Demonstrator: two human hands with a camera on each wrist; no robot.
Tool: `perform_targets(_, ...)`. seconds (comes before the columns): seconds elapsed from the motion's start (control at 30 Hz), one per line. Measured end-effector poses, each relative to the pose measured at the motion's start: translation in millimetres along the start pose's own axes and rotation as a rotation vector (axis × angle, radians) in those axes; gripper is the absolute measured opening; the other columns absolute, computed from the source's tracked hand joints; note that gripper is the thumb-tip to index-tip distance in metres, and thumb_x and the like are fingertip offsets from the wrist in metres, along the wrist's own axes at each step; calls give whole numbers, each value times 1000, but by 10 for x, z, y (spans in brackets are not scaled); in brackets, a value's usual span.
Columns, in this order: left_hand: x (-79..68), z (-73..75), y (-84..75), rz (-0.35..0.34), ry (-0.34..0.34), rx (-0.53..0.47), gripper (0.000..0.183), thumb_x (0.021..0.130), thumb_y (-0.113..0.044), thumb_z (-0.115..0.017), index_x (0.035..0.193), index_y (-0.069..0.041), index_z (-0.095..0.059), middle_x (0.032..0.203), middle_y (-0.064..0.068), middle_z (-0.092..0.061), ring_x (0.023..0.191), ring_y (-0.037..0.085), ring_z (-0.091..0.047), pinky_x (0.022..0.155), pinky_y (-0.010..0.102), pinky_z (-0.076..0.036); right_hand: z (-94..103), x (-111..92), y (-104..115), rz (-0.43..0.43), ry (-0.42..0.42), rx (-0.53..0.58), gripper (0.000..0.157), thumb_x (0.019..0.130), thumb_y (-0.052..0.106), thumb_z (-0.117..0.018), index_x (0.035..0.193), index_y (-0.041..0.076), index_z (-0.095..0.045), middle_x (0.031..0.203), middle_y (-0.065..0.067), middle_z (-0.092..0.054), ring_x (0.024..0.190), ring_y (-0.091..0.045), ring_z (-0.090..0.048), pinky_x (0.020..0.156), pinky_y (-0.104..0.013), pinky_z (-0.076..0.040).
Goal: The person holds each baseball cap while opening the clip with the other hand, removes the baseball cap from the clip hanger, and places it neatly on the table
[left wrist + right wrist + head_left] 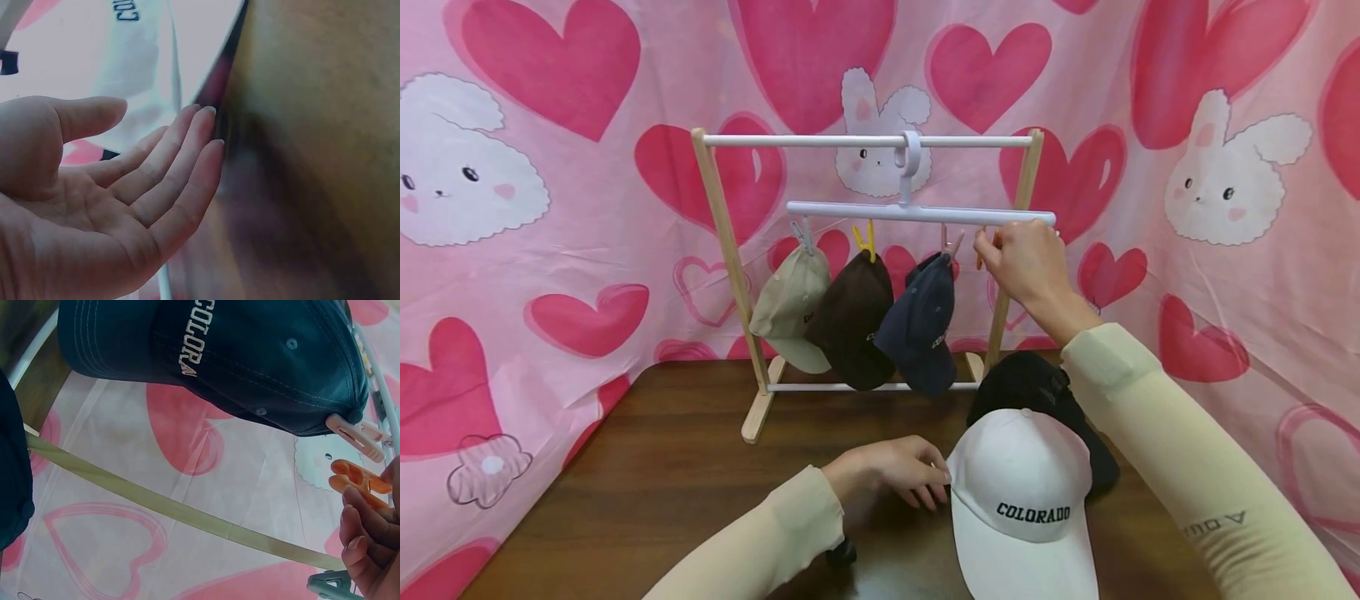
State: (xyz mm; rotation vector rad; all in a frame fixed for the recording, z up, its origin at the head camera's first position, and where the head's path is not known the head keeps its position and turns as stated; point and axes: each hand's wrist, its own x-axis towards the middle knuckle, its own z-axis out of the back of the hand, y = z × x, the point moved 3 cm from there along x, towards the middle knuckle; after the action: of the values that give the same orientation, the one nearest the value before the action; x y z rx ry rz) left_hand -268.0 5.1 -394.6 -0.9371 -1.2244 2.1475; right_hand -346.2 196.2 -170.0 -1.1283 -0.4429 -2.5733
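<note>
My right hand (1028,260) is raised to the right end of a white hanger (850,211). Its fingers pinch an orange clothespin (357,481), which has no cap in its jaws. Beside it, a pink clothespin (356,439) grips the back of a navy cap (917,321). Lower down, my left hand (901,468) is palm-up with loosely bent fingers and the thumb apart, its fingertips right at the left edge of a white cap (1022,467) lettered COLORADO. Behind the white cap lies a black cap (1011,379), partly covered by it.
A beige cap (790,296) and a dark brown cap (853,321) hang from clothespins farther left on the hanger. The hanger hooks over a rack's white top bar (805,141), with wooden posts (722,242) at both sides. A small black object (842,552) sits by the left sleeve.
</note>
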Motion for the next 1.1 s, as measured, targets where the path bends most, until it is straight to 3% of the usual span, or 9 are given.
perform_targets(0.33,1,225,14,-49,-166,-47,17,101,-11,-62,112,2,-63,102,17,-72,92,33,-73,76,39,-60,23,5,-3,-38,11,9,46,101,40,-57,82,4,-78,65,-8,-67,51,-24,-54,53,-37,-52)
perform_targets(0.53,-14,421,20,-71,-363,32,42,99,-19,-67,128,8,-56,110,14,-68,98,30,-68,82,39,-58,29,0,-2,-57,13,15,46,100,41,-58,80,4,-78,62,-8,-65,49,-24,-53,51,-35,-50)
perform_targets(0.7,-23,567,11,-97,-506,60,57,98,-26,-69,139,7,-50,126,18,-64,114,30,-61,95,45,-53,20,-13,0,-63,10,13,47,100,41,-58,79,4,-78,61,-7,-63,48,-25,-52,49,-35,-49)
perform_targets(0.87,2,631,-19,-171,-539,-29,60,100,-25,-66,149,3,-43,140,20,-57,128,35,-56,104,51,-48,12,-23,4,-75,8,19,46,100,41,-59,79,4,-78,63,-8,-64,50,-25,-53,50,-35,-50)
perform_targets(1.1,45,674,-121,-301,-592,-77,51,102,-23,-65,146,-2,-49,139,18,-59,127,34,-58,104,49,-49,18,-21,18,-76,-11,29,47,100,41,-59,80,4,-78,65,-9,-67,51,-24,-55,51,-37,-52)
